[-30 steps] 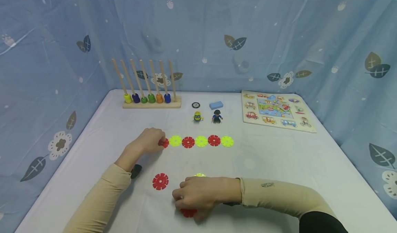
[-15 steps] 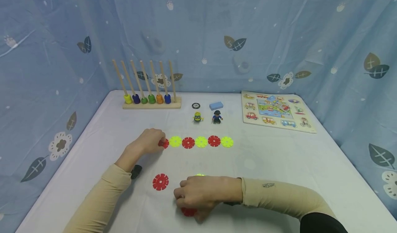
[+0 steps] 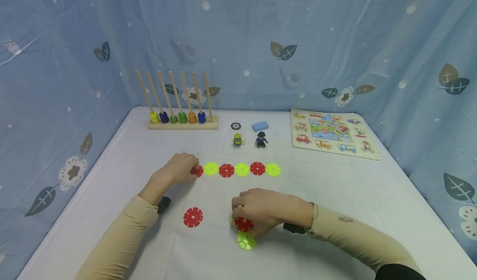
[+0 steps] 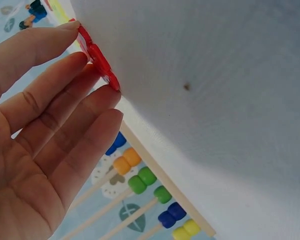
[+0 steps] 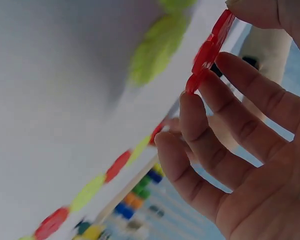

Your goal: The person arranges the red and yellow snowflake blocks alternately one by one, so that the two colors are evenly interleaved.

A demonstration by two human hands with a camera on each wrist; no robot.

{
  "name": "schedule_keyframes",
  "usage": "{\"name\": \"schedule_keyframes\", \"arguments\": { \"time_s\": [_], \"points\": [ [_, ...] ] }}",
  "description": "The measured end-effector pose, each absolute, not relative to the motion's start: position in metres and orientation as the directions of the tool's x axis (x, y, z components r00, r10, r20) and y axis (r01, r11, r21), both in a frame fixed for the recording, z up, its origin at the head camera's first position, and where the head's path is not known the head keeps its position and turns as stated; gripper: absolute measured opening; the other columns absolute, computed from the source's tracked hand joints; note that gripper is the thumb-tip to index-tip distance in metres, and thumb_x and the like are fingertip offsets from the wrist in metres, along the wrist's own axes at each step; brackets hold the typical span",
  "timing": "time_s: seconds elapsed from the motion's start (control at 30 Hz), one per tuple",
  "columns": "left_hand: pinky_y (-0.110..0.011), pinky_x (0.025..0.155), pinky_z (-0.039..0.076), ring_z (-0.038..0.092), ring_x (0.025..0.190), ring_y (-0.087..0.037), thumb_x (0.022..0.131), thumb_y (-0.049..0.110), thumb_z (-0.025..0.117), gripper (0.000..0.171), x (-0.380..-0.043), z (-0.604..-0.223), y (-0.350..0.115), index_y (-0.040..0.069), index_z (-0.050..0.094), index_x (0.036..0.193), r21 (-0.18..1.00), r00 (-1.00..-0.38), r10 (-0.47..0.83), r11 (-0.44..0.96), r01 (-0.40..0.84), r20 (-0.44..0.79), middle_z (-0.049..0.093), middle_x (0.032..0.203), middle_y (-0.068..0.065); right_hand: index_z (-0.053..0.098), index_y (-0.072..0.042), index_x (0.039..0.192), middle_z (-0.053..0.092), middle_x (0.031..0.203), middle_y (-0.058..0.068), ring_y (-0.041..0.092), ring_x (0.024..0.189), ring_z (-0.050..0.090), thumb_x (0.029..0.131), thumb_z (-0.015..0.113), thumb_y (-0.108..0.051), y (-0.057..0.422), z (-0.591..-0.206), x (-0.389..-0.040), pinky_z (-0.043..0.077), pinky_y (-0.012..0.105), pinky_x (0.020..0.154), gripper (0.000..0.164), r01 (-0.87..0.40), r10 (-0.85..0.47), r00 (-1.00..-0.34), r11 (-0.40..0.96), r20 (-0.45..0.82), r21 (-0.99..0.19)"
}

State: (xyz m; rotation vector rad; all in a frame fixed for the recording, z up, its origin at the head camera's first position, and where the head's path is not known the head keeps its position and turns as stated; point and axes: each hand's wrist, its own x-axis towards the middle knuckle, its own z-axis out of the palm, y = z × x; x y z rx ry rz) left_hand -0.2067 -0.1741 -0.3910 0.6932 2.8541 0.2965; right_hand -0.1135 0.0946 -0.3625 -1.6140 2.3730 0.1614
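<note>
In the head view my left hand (image 3: pixel 179 169) pinches a red slotted plastic disc (image 3: pixel 198 171) at the left end of a row of alternating red and yellow discs. The left wrist view shows the thumb and fingertips at the edge of this red disc (image 4: pixel 101 62). My right hand (image 3: pixel 262 210) grips another red disc (image 3: pixel 244 224) by its rim, raised off the table in the right wrist view. Just below it in the head view lies a yellow disc (image 3: pixel 246 241); another yellow edge is mostly hidden behind the hand. A loose red disc (image 3: pixel 193 217) lies between the hands.
A peg rack with coloured beads (image 3: pixel 182 126) stands at the back left. Mid-back are a minion figure (image 3: pixel 237 140), a small figure in a dark cap (image 3: pixel 261 140), a blue block (image 3: pixel 260 126) and a black ring (image 3: pixel 235 126). A puzzle board (image 3: pixel 331 131) lies back right.
My right hand has moved away from me and to the right, lifting the red disc and uncovering a yellow disc below it. The left hand has stayed on its red disc.
</note>
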Motion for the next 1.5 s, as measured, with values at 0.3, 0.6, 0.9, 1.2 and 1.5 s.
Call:
{"name": "schedule_keyframes", "arguments": {
  "time_s": [0.3, 0.6, 0.9, 1.2, 1.5],
  "points": [
    [-0.031, 0.069, 0.049, 0.052, 0.070, -0.016, 0.080, 0.012, 0.075, 0.017, -0.208, -0.391, -0.175, 0.005, 0.070, 0.094, 0.232, -0.873, 0.471, 0.870, 0.436, -0.124, 0.065, 0.080, -0.004, 0.066, -0.025, 0.107, 0.062, 0.106, -0.008, 0.006, 0.093, 0.057, 0.073, 0.078, -0.038, 0.144, -0.370, -0.135, 0.053, 0.023, 0.081, 0.039, -0.797, -0.806, -0.551, 0.585, -0.213, -0.151],
    [-0.030, 0.068, 0.048, 0.052, 0.070, -0.016, 0.079, 0.010, 0.074, 0.016, -0.207, -0.392, -0.175, 0.005, 0.070, 0.093, 0.232, -0.871, 0.477, 0.866, 0.444, -0.116, 0.064, 0.078, -0.003, 0.067, -0.022, 0.108, 0.063, 0.111, -0.004, 0.010, 0.094, 0.058, 0.075, 0.076, -0.035, 0.186, -0.372, -0.163, 0.054, 0.028, 0.080, 0.037, -0.677, -0.699, -0.694, 0.716, -0.173, -0.172],
    [-0.030, 0.068, 0.048, 0.052, 0.070, -0.016, 0.079, 0.011, 0.075, 0.016, -0.207, -0.392, -0.175, 0.005, 0.070, 0.093, 0.227, -0.873, 0.473, 0.869, 0.439, -0.120, 0.064, 0.079, -0.003, 0.069, -0.019, 0.106, 0.065, 0.106, -0.002, 0.010, 0.083, 0.056, 0.074, 0.078, -0.033, 0.215, -0.374, -0.196, 0.052, 0.026, 0.073, 0.036, -0.599, -0.615, -0.779, 0.787, -0.120, -0.146],
    [-0.030, 0.067, 0.048, 0.052, 0.070, -0.016, 0.079, 0.011, 0.075, 0.016, -0.206, -0.392, -0.174, 0.005, 0.070, 0.093, 0.230, -0.876, 0.465, 0.873, 0.431, -0.126, 0.064, 0.079, -0.003, 0.070, -0.017, 0.104, 0.063, 0.101, 0.000, 0.014, 0.085, 0.055, 0.074, 0.078, -0.032, 0.231, -0.378, -0.215, 0.051, 0.030, 0.075, 0.035, -0.492, -0.518, -0.835, 0.854, -0.186, -0.171],
    [-0.030, 0.068, 0.048, 0.051, 0.069, -0.016, 0.080, 0.012, 0.075, 0.015, -0.207, -0.393, -0.174, 0.006, 0.070, 0.093, 0.231, -0.878, 0.461, 0.875, 0.426, -0.127, 0.063, 0.077, -0.002, 0.071, -0.018, 0.102, 0.064, 0.101, -0.002, 0.013, 0.085, 0.055, 0.073, 0.080, -0.028, 0.231, -0.389, -0.218, 0.050, 0.027, 0.073, 0.032, -0.494, -0.531, -0.818, 0.845, -0.220, -0.205]
  ]
}}
